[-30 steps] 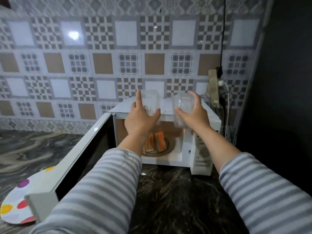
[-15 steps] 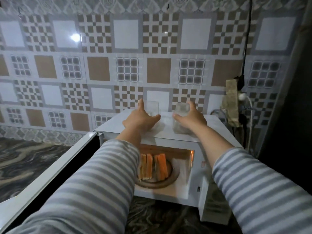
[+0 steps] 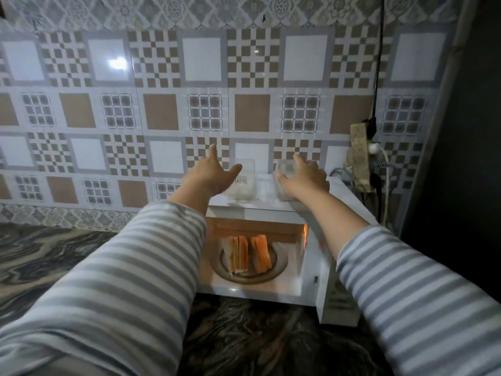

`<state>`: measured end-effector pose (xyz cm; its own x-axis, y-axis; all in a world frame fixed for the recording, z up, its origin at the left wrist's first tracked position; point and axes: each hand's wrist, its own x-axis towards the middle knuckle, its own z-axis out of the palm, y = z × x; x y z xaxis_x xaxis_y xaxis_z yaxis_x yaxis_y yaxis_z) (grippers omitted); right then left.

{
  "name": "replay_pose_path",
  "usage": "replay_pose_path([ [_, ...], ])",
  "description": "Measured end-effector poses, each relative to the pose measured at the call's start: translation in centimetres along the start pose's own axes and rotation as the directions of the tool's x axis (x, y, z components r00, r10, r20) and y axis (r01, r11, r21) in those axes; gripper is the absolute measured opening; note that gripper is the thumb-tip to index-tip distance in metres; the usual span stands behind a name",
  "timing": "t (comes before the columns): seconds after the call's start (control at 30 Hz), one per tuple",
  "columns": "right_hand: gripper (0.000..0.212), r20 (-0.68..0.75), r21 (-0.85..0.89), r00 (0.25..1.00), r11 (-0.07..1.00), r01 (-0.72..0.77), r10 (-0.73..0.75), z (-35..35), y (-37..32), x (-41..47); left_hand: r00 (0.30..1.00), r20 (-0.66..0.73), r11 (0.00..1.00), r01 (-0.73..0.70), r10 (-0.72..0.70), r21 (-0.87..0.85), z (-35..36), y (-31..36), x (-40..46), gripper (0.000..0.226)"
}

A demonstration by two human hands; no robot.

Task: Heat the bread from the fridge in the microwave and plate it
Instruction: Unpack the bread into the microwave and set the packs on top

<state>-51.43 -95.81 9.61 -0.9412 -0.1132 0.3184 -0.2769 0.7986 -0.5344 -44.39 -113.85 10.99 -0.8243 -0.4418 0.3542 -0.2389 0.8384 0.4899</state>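
Bread slices (image 3: 248,256) stand on edge on the round turntable (image 3: 273,272) inside the lit white microwave (image 3: 311,291), whose cavity faces me with the door swung out of view. Two clear glasses stand on the microwave's top. My left hand (image 3: 210,175) has its fingers spread, just left of the left glass (image 3: 245,180) and off it. My right hand (image 3: 306,180) still grips the right glass (image 3: 284,172), which rests on the top.
A patterned tile wall stands right behind the microwave. A socket strip (image 3: 359,158) with plugs and a black cable hangs at the back right. A dark marbled counter (image 3: 244,335) runs in front and to the left. A dark surface closes the right side.
Both hands carried the glasses up and set them on the microwave's top. My left hand has since let go of its glass and opened. My view moved closer and higher.
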Motion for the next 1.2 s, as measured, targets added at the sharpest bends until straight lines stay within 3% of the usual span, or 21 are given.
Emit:
replay_pose_path([
  [0.13,0.064,0.008,-0.035,0.999,0.998,0.044,-0.044,-0.6,-2.4,-6.7,0.985,0.153,0.997,-0.068,0.074,-0.046,-3.9,-1.9,-3.1,0.076],
  [0.27,0.065,0.065,-0.053,0.996,0.996,0.072,-0.068,-0.1,-5.6,-14.9,0.939,0.342,0.999,-0.042,0.043,-0.009,-7.6,-4.4,-7.1,0.074],
  [0.33,0.064,0.116,-0.063,0.991,0.995,0.077,-0.069,0.5,-7.5,-18.9,0.899,0.439,0.997,-0.048,0.020,0.055,-9.4,-5.9,-9.1,0.070],
  [0.47,0.062,0.232,-0.050,0.966,0.990,0.133,-0.118,1.7,-11.6,-26.1,0.778,0.628,0.998,0.048,-0.013,-0.040,-11.9,-10.1,-12.7,0.074],
  [0.6,0.052,0.272,0.002,0.944,0.981,0.194,-0.187,2.2,-15.7,-31.4,0.781,0.620,0.991,0.007,0.079,-0.135,-12.7,-13.5,-15.8,0.073],
  [0.7,0.055,0.281,0.067,0.938,0.979,0.192,-0.203,2.7,-17.5,-34.1,0.824,0.546,0.973,-0.029,0.153,-0.229,-12.0,-15.0,-17.4,0.076],
  [0.87,0.049,0.290,0.034,0.940,0.984,0.175,-0.177,3.0,-17.1,-36.1,0.835,0.511,0.919,0.014,0.207,-0.394,-10.9,-15.8,-18.8,0.085],
  [1.07,0.048,0.165,-0.056,0.973,0.983,0.173,-0.161,1.8,-14.7,-35.7,0.826,0.517,0.923,-0.008,0.223,-0.385,-8.8,-14.2,-18.9,0.085],
  [1.2,0.049,0.102,-0.124,0.987,0.983,0.133,-0.121,0.4,-11.3,-34.5,0.880,0.405,0.948,-0.133,0.248,-0.290,-6.2,-12.8,-18.7,0.081],
])
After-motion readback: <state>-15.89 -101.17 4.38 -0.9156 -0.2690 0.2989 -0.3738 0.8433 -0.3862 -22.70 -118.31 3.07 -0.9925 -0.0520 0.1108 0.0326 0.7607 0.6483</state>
